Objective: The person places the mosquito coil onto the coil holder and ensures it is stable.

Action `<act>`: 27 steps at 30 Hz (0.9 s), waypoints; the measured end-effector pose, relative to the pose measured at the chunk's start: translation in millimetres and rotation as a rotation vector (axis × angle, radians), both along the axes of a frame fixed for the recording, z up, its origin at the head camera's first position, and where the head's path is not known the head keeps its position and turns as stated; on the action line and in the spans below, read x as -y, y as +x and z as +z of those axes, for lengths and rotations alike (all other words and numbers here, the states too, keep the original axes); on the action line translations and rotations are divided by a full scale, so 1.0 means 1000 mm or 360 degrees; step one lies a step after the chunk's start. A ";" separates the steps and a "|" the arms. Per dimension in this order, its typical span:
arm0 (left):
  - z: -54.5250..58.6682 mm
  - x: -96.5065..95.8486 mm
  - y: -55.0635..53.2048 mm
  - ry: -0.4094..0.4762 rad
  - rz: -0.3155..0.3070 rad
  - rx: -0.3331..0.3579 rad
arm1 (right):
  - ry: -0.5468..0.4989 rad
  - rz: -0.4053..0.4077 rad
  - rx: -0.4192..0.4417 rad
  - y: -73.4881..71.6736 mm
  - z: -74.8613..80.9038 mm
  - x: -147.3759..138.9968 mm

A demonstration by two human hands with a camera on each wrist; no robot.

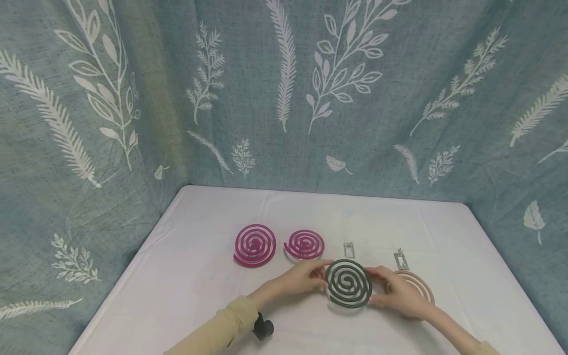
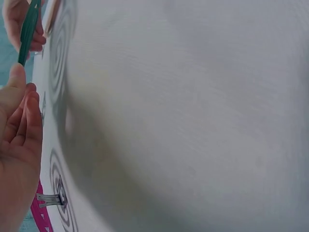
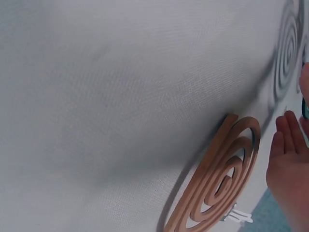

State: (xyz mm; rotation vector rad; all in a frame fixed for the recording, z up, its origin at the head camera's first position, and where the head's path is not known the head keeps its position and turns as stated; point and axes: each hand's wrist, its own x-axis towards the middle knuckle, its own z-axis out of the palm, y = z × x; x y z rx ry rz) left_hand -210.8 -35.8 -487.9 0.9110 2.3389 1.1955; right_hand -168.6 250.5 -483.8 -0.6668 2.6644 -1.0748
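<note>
A dark green mosquito coil point(image 1: 347, 279) is held up off the table between both hands, its spiral face towards the head camera. My left hand point(image 1: 301, 277) pinches its left edge with thumb and fingers. On the opposite edge, my right hand point(image 1: 397, 293) grips the coil. The left wrist view shows the green coil point(image 2: 30, 31) nearly edge-on. Behind the right hand lies a brown coil point(image 1: 429, 290), partly covered in the head view; the right wrist view shows this brown coil point(image 3: 206, 159) more fully.
To the left are two magenta coils, a larger one point(image 1: 255, 245) and a smaller one point(image 1: 305, 244). Small metal stands, one point(image 1: 349, 244) behind the green coil and another point(image 1: 401, 260) farther right, lie on the white cloth point(image 1: 213, 207). Patterned curtains point(image 1: 266, 148) surround the table.
</note>
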 end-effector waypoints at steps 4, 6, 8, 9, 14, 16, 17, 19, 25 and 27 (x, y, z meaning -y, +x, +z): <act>0.004 -0.001 -0.001 0.0056 0.0034 0.0048 | -0.0074 -0.0019 0.0067 -0.002 0.003 -0.002; 0.005 -0.001 -0.002 0.0095 0.0032 0.0057 | -0.0104 -0.0015 0.0080 -0.002 0.004 -0.002; 0.007 -0.001 -0.002 0.0133 0.0033 0.0071 | -0.0152 -0.0007 0.0089 -0.002 0.005 -0.002; 0.007 -0.001 -0.003 0.0153 0.0033 0.0080 | -0.0181 -0.0007 0.0096 -0.001 0.007 -0.002; 0.011 0.000 -0.005 0.0263 0.0038 0.0096 | -0.0298 -0.0042 0.0112 0.001 0.014 0.000; 0.013 0.001 -0.006 0.0320 0.0032 0.0085 | -0.0349 -0.0061 0.0122 0.002 0.016 0.001; 0.014 0.001 -0.006 0.0347 0.0035 0.0085 | -0.0369 -0.0068 0.0117 0.002 0.018 0.001; 0.015 0.001 -0.007 0.0399 0.0043 0.0077 | -0.0415 -0.0074 0.0133 0.002 0.020 0.001; 0.020 0.000 -0.007 0.0566 0.0132 0.0080 | -0.0581 -0.0128 0.0195 0.001 0.028 0.004; 0.022 -0.001 -0.007 0.0616 0.0189 0.0094 | -0.0643 -0.0143 0.0178 0.001 0.030 0.005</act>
